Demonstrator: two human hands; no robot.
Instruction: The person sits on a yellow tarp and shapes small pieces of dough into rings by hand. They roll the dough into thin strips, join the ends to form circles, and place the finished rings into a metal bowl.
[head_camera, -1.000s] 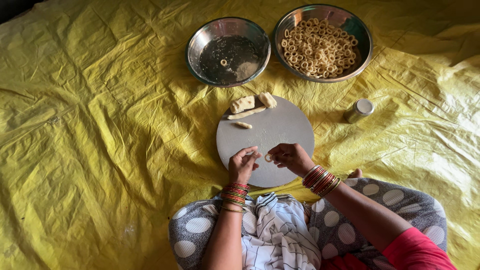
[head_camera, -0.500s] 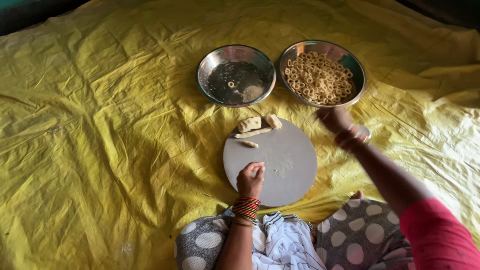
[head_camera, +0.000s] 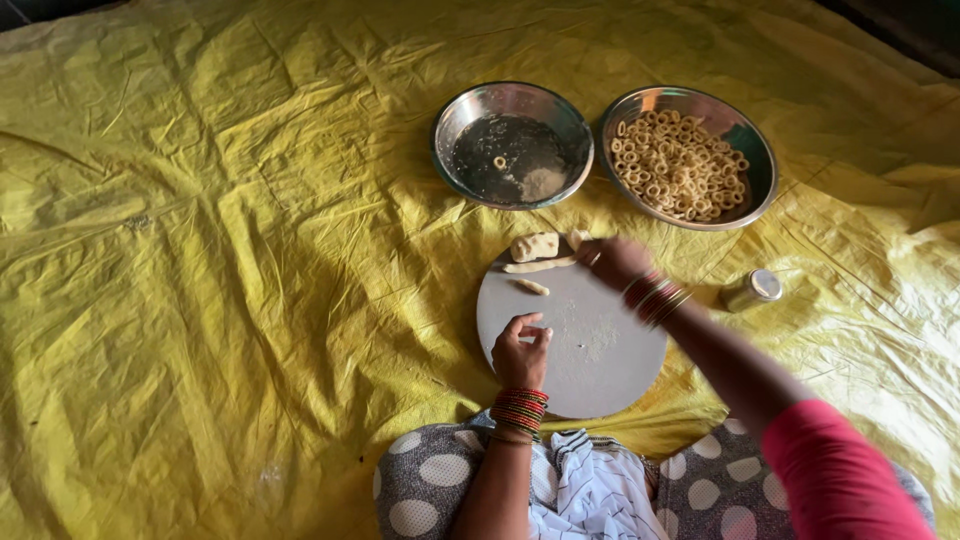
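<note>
Yellow crinkly sheet (head_camera: 220, 300) covers the whole floor, from the bottom of the frame to the top. At the bottom middle, the person's lap shows in grey cloth with big white dots (head_camera: 440, 480).

Just above the lap lies a round grey board (head_camera: 600, 350), flat on the sheet, with a dusting of flour in its middle. The left hand (head_camera: 520, 352) rests on the near left part of the board. Its fingers are curled in close together, and I cannot tell if they pinch anything. Red bangles (head_camera: 518, 408) sit on that wrist.

The right hand (head_camera: 612, 260) reaches to the far edge of the board, right of middle in the frame. It is blurry, so I cannot tell if it is wide or closed. It is touching or just beside the dough pieces (head_camera: 535, 247) there. A thin dough roll (head_camera: 538, 266) lies next to them, and a small bit (head_camera: 531, 287) lies a little nearer.

A small shiny tin (head_camera: 752, 290) lies on the sheet to the right of the board.

Farther up sit two steel bowls side by side. The left bowl (head_camera: 455, 150) holds one little ring and some flour. The right bowl (head_camera: 755, 170) is full of small dough rings (head_camera: 680, 165).
</note>
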